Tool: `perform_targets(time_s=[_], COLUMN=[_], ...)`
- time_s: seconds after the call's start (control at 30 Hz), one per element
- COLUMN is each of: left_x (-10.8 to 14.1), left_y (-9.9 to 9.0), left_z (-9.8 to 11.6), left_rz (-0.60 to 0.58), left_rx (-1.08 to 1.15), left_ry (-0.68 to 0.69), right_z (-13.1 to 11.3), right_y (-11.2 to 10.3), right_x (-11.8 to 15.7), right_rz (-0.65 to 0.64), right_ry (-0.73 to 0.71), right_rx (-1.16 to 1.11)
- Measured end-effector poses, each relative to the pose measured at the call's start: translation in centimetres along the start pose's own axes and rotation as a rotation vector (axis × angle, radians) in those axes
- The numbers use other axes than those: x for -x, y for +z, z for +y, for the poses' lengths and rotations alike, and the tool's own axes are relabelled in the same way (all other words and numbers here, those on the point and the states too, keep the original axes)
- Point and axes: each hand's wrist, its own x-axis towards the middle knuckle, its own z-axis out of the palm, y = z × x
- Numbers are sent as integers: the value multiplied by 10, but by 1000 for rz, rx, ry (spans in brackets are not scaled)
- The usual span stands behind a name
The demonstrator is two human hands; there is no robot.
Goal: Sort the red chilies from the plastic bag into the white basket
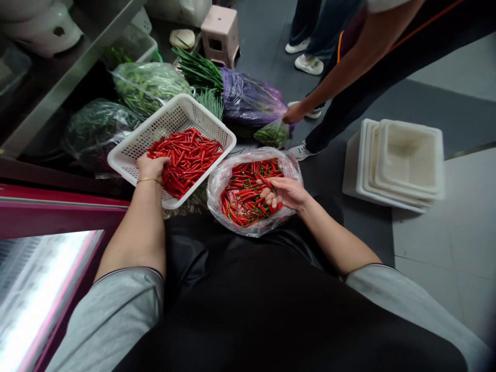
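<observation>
Presently, the white perforated basket (163, 124) stands tilted across the view, with red chillies (189, 157) heaped towards its right and near edges; the far left wall is bare. The left hand (150, 166) reaches over the near left edge into that heap; its fingertips are buried, so whether they are apart or together cannot be told. Just beside the basket's right edge sits a clear plastic bag (215, 194), mouth spread, containing green-stemmed chillies (244, 199). Above this bag's right rim, the right hand (284, 192) has thumb and forefinger pinched on a red chilli (265, 182).

Surroundings: dark grey floor (263, 46), meeting paler tiles (434, 243) at right; stacked white bins (411, 160) at that boundary. Beyond the basket's far corner lie green stalks in a purple bag (251, 98), near a pink stool (220, 31). A co-worker's hand (296, 112) grips a small bag of greens (273, 134). A metal shelf (73, 72) runs along the upper left.
</observation>
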Motion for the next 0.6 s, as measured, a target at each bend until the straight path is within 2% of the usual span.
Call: perform_targets(time_s=[0.1, 0.17, 0.3, 0.37, 0.4, 0.47, 0.53, 0.6], left_x=[3, 4, 5, 8, 9, 12, 11, 8], left_y=[2, 2, -1, -5, -7, -9, -10, -9], left_z=[-9, -13, -16, -15, -14, -13, -14, -18], left_rz=[-6, -16, -37, -39, -36, -27, -23, -42], left_rx=[160, 216, 224, 184, 151, 61, -48, -197], left_ry=[14, 25, 30, 31, 31, 34, 47, 115], right_z=[-4, 2, 40, 66, 77, 90, 85, 65], right_y=[13, 25, 62, 83, 93, 104, 102, 84], right_x=[-2, -11, -41, -56, -62, -69, -68, -60], right_rz=[-2, 16, 29, 5, 15, 3, -58, -47], right_ry=[3, 12, 71, 123, 102, -65, -266, -342], right_rx=[-19, 15, 218, 440, 608, 997, 1348, 1596])
